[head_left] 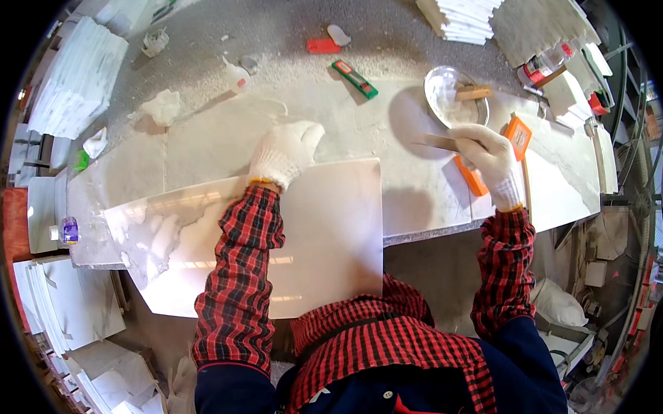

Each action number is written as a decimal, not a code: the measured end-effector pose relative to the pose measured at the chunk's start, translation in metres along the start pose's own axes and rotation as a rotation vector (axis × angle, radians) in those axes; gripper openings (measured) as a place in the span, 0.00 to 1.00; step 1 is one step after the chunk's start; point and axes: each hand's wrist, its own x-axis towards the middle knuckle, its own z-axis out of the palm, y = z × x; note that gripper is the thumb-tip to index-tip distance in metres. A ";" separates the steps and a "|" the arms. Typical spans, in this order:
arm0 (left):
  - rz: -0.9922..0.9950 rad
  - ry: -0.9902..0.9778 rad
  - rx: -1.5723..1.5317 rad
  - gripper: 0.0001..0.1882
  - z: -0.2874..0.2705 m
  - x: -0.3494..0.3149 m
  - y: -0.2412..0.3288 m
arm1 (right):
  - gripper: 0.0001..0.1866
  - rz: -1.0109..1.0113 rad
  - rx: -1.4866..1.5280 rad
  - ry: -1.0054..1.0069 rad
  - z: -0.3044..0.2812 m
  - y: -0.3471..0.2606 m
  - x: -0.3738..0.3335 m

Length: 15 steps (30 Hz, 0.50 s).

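Steady white slab [325, 229] with left hand [284, 156], impossible to tell if gripping, and keep scraper [434, 141] pinched in right hand [487, 160].

head: left fisheye | on wearer's head | facing down | near left hand [284, 154], right hand [489, 165], workbench [274, 34]

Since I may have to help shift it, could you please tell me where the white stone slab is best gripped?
I would take the slab by its near edge, coming from the person's side, fingers below and thumbs above: that edge juts past the bench, so its underside looks reachable. The left hand covers part of the far edge.
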 end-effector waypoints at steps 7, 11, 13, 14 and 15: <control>-0.080 -0.090 0.049 0.26 -0.006 0.003 0.007 | 0.17 0.108 0.238 0.086 -0.029 0.017 -0.010; -0.120 -0.090 -0.035 0.25 -0.009 -0.003 0.012 | 0.17 0.202 0.531 0.035 0.007 0.027 -0.014; -0.146 -0.104 -0.144 0.27 -0.014 -0.006 0.017 | 0.17 0.162 0.448 0.008 0.029 0.020 -0.015; -0.156 -0.109 -0.198 0.27 -0.017 -0.007 0.019 | 0.17 0.134 0.398 0.000 0.041 0.014 -0.014; -0.153 -0.102 -0.312 0.28 -0.014 -0.007 0.016 | 0.17 0.107 0.378 -0.026 0.051 0.005 -0.013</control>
